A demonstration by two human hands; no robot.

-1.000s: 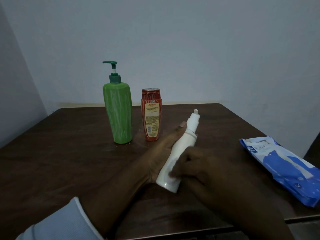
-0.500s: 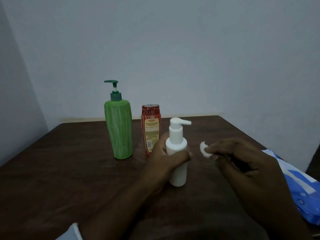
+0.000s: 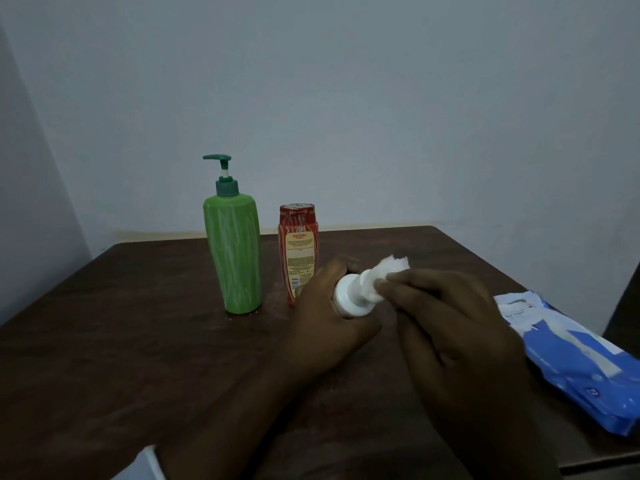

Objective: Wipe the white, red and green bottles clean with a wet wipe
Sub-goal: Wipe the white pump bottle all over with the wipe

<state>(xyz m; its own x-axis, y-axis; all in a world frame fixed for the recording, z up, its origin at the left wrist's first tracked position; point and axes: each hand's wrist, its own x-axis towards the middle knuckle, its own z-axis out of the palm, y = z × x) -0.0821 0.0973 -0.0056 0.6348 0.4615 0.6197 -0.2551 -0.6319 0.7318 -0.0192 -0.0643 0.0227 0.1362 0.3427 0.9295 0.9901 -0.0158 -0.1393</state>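
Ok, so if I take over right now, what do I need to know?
Left hand grips the white bottle, tipped toward you.
Right hand pinches the wet wipe against its pump top.
Green bottle and red bottle stand upright on the table, no hand on them; wipe pack lies on the right.
Done: white bottle's wiping is under way.
Left: finish it, then wipe red and green.

white bottle (image 3: 349, 299) tilted, wipe (image 3: 393, 265) against its pump, green bottle (image 3: 235, 258), red bottle (image 3: 299, 251) upright
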